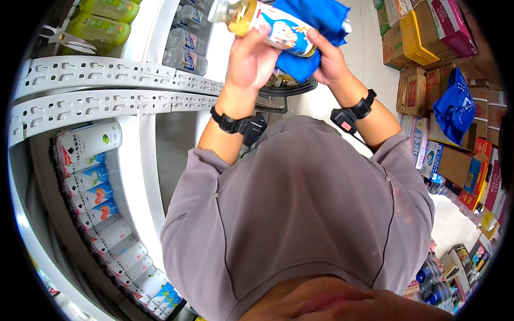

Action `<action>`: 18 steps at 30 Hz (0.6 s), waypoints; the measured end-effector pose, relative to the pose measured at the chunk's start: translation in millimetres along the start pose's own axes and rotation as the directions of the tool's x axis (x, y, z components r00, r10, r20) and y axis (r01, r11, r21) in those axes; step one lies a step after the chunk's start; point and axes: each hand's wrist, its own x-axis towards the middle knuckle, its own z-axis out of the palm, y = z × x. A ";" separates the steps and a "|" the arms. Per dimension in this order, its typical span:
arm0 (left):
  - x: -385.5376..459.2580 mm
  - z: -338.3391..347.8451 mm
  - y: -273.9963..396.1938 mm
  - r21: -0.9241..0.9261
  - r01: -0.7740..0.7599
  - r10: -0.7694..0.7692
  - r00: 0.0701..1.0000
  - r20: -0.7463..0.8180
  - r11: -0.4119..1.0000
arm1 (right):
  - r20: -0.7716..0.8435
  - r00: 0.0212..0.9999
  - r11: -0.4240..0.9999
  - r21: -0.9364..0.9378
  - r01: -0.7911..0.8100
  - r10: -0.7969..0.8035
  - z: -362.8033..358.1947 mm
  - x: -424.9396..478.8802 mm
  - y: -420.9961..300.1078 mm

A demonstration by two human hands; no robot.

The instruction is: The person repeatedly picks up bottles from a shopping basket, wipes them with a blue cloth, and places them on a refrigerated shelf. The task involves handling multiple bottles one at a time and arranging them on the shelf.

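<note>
Near the top of the head view, a clear bottle (277, 30) with yellowish contents and a blue-and-white label lies tilted across both hands. My left hand (251, 56) grips it near the neck, thumb on the label. Around the bottle's base closes my right hand (331, 56), which also has a blue cloth (299, 66) pressed behind the bottle. The cloth hangs below the bottle and spreads above it. Under the hands, a dark-rimmed basket or cart (295, 89) holds small items, partly hidden. Each wrist wears a black strap with a small device.
White shelving with a slotted metal beam (116, 102) stands at left, bearing drink bottles (186, 52), scissors (72, 40) and rows of cans (94, 172). Cardboard boxes (413, 94) and a blue bag (455, 106) are stacked at right, with more packaged goods below.
</note>
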 end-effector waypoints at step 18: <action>-18.6 -44.6 -34.0 -0.084 0.214 -0.227 0.952 -0.203 0.973 | -0.104 0.983 0.731 -0.657 -0.183 0.152 15.0 18.8 -3.5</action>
